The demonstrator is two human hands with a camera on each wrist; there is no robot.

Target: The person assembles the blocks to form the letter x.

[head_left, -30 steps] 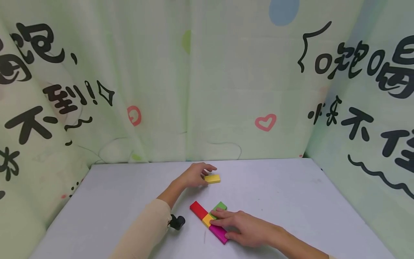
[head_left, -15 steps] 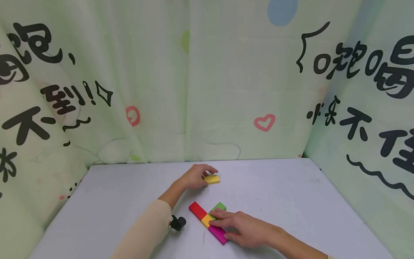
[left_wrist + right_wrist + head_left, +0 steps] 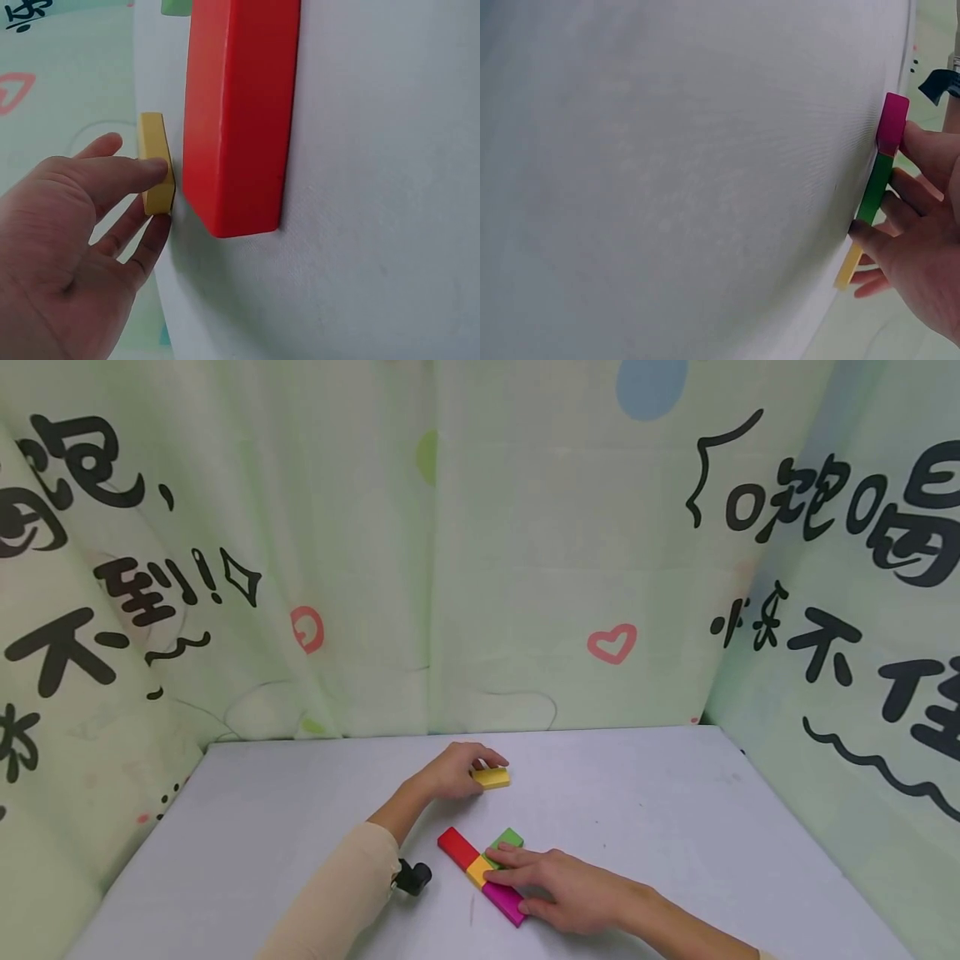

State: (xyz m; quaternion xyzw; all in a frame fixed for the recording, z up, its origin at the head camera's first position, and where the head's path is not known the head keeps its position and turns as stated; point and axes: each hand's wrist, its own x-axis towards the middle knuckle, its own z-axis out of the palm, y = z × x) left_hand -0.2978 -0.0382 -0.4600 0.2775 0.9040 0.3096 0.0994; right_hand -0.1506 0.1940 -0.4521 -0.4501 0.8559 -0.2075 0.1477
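Note:
My left hand (image 3: 452, 770) pinches a yellow block (image 3: 493, 778) near the table's back edge. In the left wrist view the thumb lies on the near face of the yellow block (image 3: 154, 139), with fingers at its far side. Closer to me, a red block (image 3: 458, 847), a small orange block (image 3: 480, 871) and a magenta block (image 3: 504, 902) lie end to end in a diagonal row. A green block (image 3: 510, 838) branches off beside the orange one. My right hand (image 3: 566, 891) rests over them, fingers on the green and orange, thumb at the magenta. Its fingers partly hide the green block.
A white table (image 3: 675, 827) carries the blocks. A printed curtain (image 3: 525, 543) stands behind it and at both sides. A black wrist camera (image 3: 412, 877) on my left sleeve sits left of the row.
The left hand and the yellow block have shifted very slightly, the fingers settling closer over it. The right hand and the other blocks stay in place.

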